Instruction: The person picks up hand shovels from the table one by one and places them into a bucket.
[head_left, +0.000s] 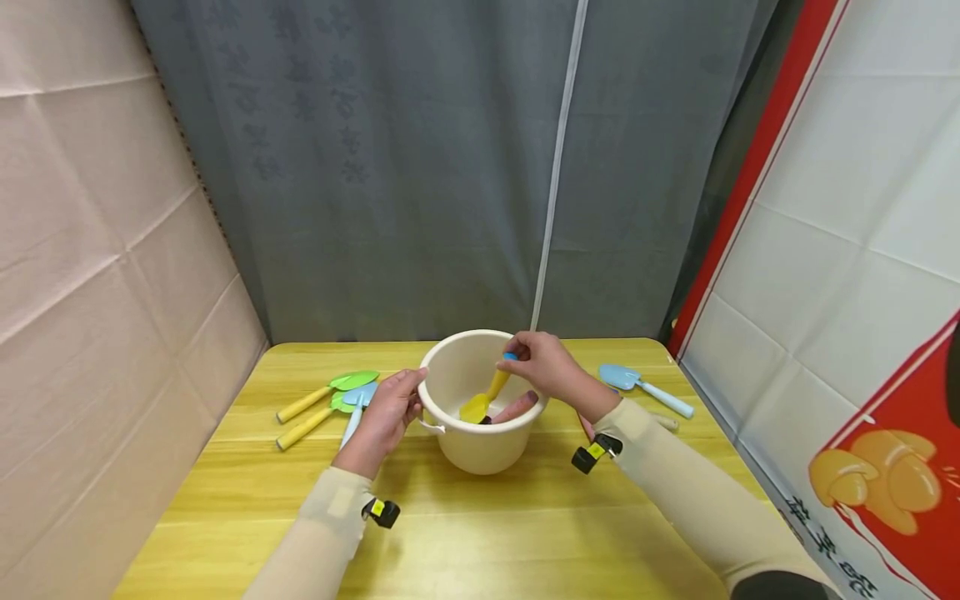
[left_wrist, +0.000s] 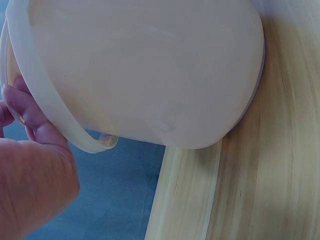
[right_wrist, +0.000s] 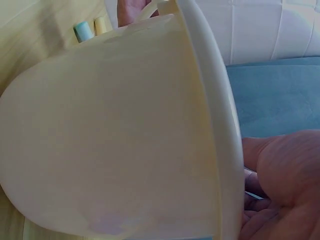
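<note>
A cream bucket [head_left: 480,446] stands upright on the table. My left hand [head_left: 386,412] grips its rim on the left; in the left wrist view the fingers [left_wrist: 30,112] bend over that rim. With my right hand [head_left: 547,367] I pinch the blue-ended handle of a yellow toy shovel [head_left: 475,408], whose blade is down inside the bucket. A pink handle [head_left: 517,407] leans inside against the near right wall, beside a small dark piece. In the right wrist view the bucket wall [right_wrist: 110,130] hides the shovel, and my right hand [right_wrist: 285,185] is behind the rim.
Green-bladed shovels with yellow handles [head_left: 303,404] and a blue shovel [head_left: 360,395] lie left of the bucket. To the right lies another blue shovel [head_left: 667,400], with other handles partly under my right forearm. A grey curtain [head_left: 405,183] hangs behind the wooden table [head_left: 480,533].
</note>
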